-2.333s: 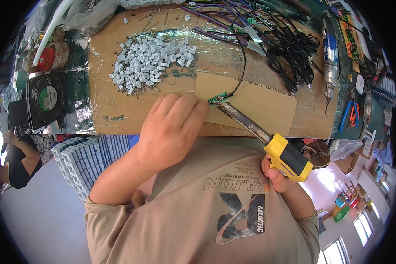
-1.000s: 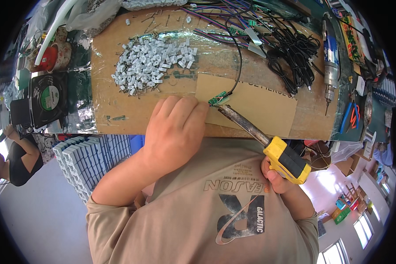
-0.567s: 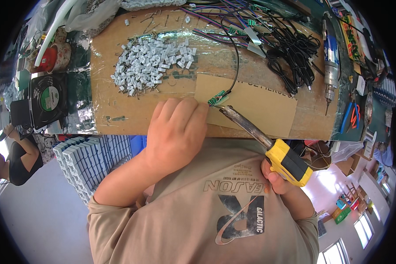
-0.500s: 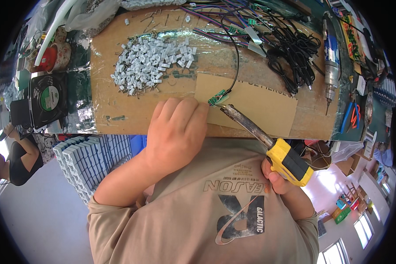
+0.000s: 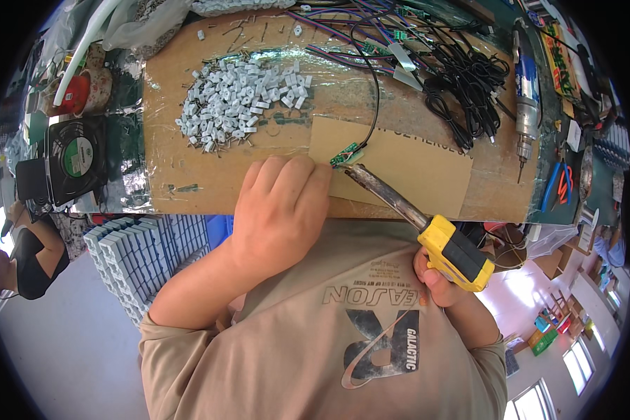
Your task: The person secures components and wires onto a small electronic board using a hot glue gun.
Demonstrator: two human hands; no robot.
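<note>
A yellow and black soldering iron (image 5: 458,253), gun-shaped with a long dark metal barrel, rests in my right hand (image 5: 435,278), whose fingers are wrapped round its handle near my shirt. Its tip reaches the lower left end of a small green circuit board (image 5: 344,153) with a black cable (image 5: 379,91) running up from it. My left hand (image 5: 285,210) is closed, palm down, with its fingertips right beside that end of the board. The curled fingers hide whatever they pinch. Beneath the board lies a flat piece of cardboard (image 5: 413,168).
Left of the board is a heap of small white plastic pieces (image 5: 238,101) mixed with screws. Coiled black cables (image 5: 469,91) and more boards lie at the upper right. Beside them are an electric screwdriver (image 5: 527,98) and blue-handled pliers (image 5: 553,185). A fan (image 5: 77,157) stands left.
The soldering iron and my right hand have shifted slightly left, bringing the tip closer to my left fingertips. My left hand and the board are almost unmoved.
</note>
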